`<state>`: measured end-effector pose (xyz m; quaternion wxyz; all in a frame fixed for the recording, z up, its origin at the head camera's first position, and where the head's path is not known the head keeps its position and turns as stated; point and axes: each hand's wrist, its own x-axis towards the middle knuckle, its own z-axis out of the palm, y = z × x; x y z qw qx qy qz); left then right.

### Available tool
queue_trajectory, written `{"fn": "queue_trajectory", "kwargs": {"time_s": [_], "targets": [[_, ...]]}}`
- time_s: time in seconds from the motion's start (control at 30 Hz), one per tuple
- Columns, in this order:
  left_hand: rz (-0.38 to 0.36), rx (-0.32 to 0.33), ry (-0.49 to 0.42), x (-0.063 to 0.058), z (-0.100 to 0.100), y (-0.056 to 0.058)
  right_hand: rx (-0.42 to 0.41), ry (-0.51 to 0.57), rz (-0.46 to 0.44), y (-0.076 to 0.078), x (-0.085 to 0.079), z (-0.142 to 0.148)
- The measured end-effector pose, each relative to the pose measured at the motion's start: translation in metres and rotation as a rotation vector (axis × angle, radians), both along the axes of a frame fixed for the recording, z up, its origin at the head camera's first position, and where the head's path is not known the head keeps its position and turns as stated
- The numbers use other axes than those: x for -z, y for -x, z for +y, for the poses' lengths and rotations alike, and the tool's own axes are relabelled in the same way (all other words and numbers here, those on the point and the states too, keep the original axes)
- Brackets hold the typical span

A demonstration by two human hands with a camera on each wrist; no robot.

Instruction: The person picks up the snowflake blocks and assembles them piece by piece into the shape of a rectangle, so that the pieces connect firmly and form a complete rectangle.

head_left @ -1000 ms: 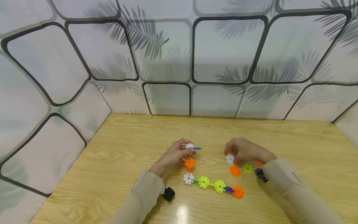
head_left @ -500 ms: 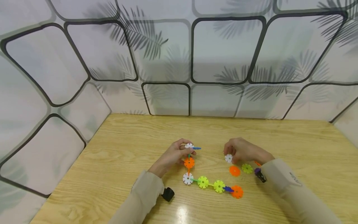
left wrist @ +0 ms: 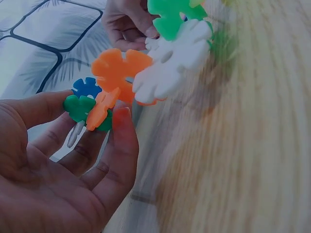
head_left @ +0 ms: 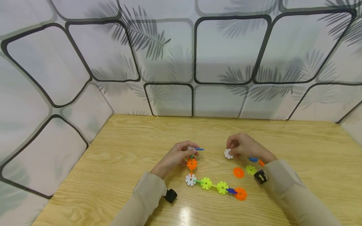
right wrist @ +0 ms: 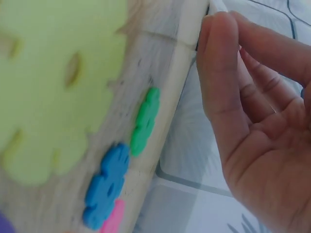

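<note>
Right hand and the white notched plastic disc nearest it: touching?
Touching. The head view shows the right hand pinching the white notched plastic disc, with the thumb overlapping the disc's near side.

In the head view, the fingers (head_left: 185, 143) of the left hand (head_left: 173, 157) partly cover the white notched disc (head_left: 190, 147) at 12 o'clock on the linked chain (head_left: 190, 180), and the right arm (head_left: 288, 179) partly hides an orange disc (head_left: 260, 163) at 4 o'clock. The left wrist view's top edge cuts off a green disc (left wrist: 167, 22) at 12 o'clock. In the right wrist view, a yellow disc (right wrist: 48, 107) at 10 o'clock is blurred and cropped, and the bottom edge clips a pink disc (right wrist: 112, 218) at 7 and a purple piece (right wrist: 4, 227) at 8.
</note>
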<state>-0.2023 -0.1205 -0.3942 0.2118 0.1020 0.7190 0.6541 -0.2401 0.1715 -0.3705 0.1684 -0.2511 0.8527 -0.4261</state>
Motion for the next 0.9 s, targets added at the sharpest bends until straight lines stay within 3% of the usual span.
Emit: {"fn": "queue_trajectory", "kwargs": {"time_s": [0.33, 0.9], "targets": [[0.005, -0.040, 0.012, -0.003, 0.002, -0.001, 0.055, 0.128, -0.106, 0.001, -0.005, -0.013], [0.028, -0.074, 0.018, 0.001, 0.004, 0.001, 0.101, 0.242, -0.147, 0.001, -0.004, -0.035]]}}
